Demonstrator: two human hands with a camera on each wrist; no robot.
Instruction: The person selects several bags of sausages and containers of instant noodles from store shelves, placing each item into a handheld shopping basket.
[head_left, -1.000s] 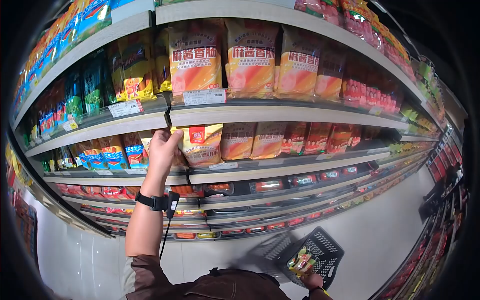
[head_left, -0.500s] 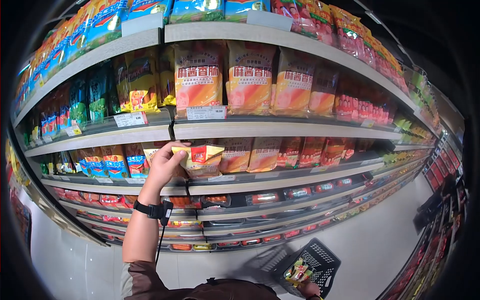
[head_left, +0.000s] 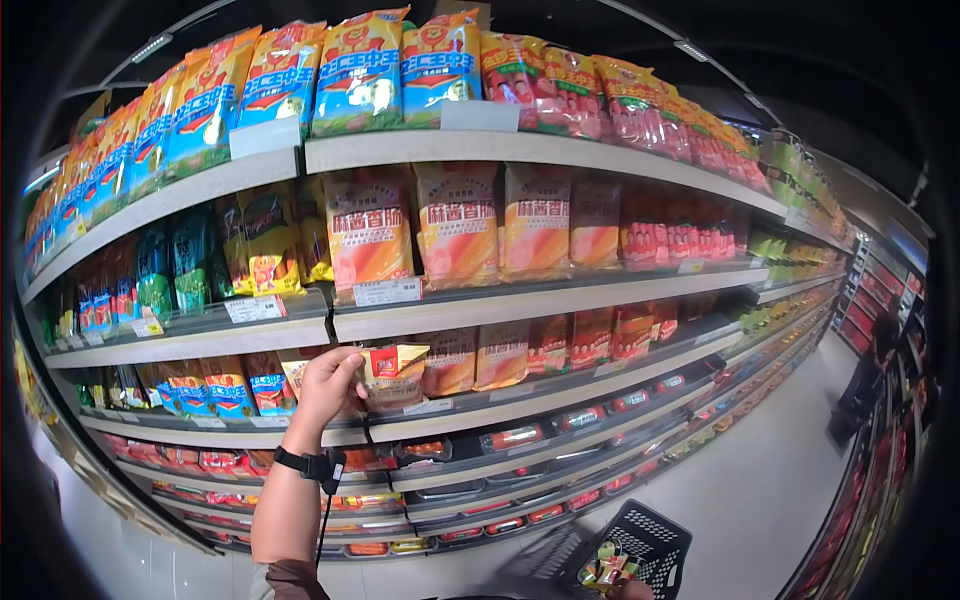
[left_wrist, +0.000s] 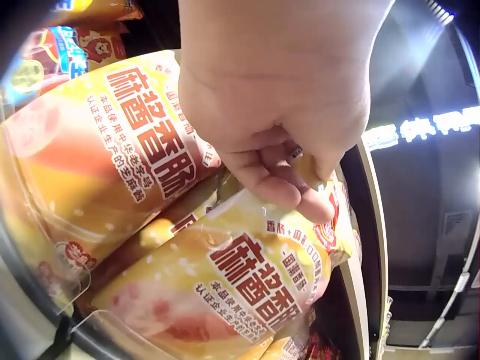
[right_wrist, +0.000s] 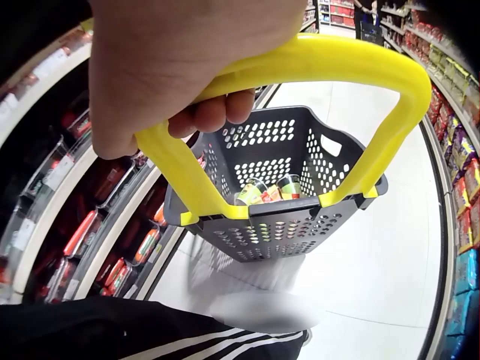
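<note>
My left hand [head_left: 330, 388] pinches the top corner of a yellow and orange sausage bag [head_left: 393, 376] standing on the third shelf in the head view. In the left wrist view the thumb and fingers of that hand [left_wrist: 277, 112] hold the top edge of the bag [left_wrist: 225, 277], with another like it [left_wrist: 105, 142] alongside. My right hand [right_wrist: 187, 67] grips the yellow handle [right_wrist: 330, 58] of a dark grey shopping basket [right_wrist: 259, 234]; green and red packages [right_wrist: 268, 195] lie inside the basket.
Shelves run along the front, with blue and yellow bags [head_left: 360, 75] on top and orange bags [head_left: 458, 225] below. Packed sausages [head_left: 515, 437] lie on lower shelves. Another shelf row [right_wrist: 459, 180] borders the aisle on the right; a dark figure [head_left: 872, 375] stands farther off.
The head view has tilted upward, so shelves and bags sit lower and more of the top shelf shows. My left hand still pinches the bag; the basket has shifted lower in view.
</note>
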